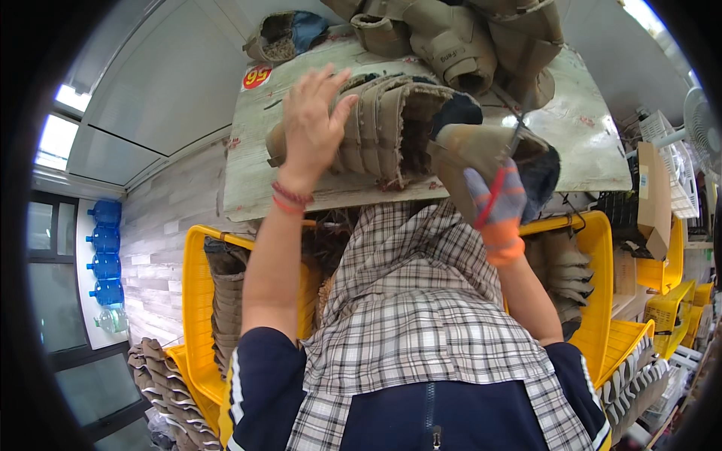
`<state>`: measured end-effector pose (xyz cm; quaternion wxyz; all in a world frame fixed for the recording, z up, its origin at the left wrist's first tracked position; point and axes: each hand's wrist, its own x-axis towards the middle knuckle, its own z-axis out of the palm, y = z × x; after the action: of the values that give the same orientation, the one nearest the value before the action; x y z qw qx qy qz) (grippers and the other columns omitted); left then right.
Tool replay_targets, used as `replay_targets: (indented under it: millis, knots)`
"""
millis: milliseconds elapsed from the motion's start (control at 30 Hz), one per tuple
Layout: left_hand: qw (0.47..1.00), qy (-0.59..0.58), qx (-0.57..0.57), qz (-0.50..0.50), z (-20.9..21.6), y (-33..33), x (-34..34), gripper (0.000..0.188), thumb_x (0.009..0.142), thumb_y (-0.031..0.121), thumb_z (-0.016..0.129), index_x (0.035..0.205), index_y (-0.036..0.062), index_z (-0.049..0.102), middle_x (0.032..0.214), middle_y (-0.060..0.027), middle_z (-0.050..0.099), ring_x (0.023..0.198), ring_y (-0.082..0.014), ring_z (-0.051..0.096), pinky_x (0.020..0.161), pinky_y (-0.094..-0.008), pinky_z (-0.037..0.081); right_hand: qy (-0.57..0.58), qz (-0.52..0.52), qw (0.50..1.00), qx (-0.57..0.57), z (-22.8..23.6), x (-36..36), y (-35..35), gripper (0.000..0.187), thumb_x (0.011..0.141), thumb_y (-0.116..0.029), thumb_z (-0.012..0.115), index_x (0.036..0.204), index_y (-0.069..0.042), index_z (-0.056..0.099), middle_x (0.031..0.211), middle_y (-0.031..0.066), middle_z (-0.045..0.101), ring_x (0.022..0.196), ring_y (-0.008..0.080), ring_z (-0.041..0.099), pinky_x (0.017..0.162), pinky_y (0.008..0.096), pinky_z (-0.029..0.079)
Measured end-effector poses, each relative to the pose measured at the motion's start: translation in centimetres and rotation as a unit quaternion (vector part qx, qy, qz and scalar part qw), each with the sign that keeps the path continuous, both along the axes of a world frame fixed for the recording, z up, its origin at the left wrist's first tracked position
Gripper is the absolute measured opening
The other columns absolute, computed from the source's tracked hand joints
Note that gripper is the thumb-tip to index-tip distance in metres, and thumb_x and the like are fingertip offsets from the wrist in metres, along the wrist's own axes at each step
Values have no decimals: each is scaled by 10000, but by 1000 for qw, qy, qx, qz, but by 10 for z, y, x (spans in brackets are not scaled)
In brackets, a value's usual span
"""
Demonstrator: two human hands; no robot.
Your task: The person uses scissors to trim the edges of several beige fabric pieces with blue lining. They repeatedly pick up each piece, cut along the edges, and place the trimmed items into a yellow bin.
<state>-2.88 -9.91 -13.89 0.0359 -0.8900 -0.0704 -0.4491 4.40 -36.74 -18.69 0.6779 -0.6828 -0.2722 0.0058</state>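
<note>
My left hand point(312, 124), bare and with a red band at the wrist, is open over the left part of a row of nested tan shoe uppers point(368, 128). Whether its palm touches them is hidden. My right hand point(500, 199) wears a grey and orange glove and is closed around red-handled scissors point(490, 201), blades pointing away from me. Against that glove sits a single tan upper point(477, 143) with dark lining, at the right end of the row; I cannot tell whether the fingers also grip it.
More tan uppers point(451, 45) are piled at the table's point(587, 158) far side, one with blue lining point(289, 36) at far left. Yellow crates point(197, 301) holding uppers flank my lap. A cardboard box point(653, 199) and a fan point(701, 124) stand at the right.
</note>
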Motion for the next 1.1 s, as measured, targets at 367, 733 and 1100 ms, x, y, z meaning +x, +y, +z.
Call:
replay_targets:
  millis: [367,733,1100]
  knots:
    - [966,122,-227,35,-43,28,28,448,820,545,560,1051,184,691,1010,-10,660,975,-233,561,866,-400,387,164,284,937,119,-50,69,129,389,757,-71,708,1121,6,595,1037,79,655,934,148,602,821,295,484]
    - [972,124,-149,132,-41,22,14,502,874,526,513,1185,143,604,1164,-50,612,1145,-274,491,945,-421,339,-243,-86,966,6,25,148,80,236,819,-159,693,981,-68,546,816,68,629,738,201,626,624,295,495]
    - [814,-158,-388,-403,111,-5,3,331,948,216,477,1165,-8,589,1224,-160,578,1155,-274,535,990,-395,410,-536,-34,672,-509,209,312,110,281,824,-184,637,1103,-177,601,1138,71,616,1099,271,558,916,363,458]
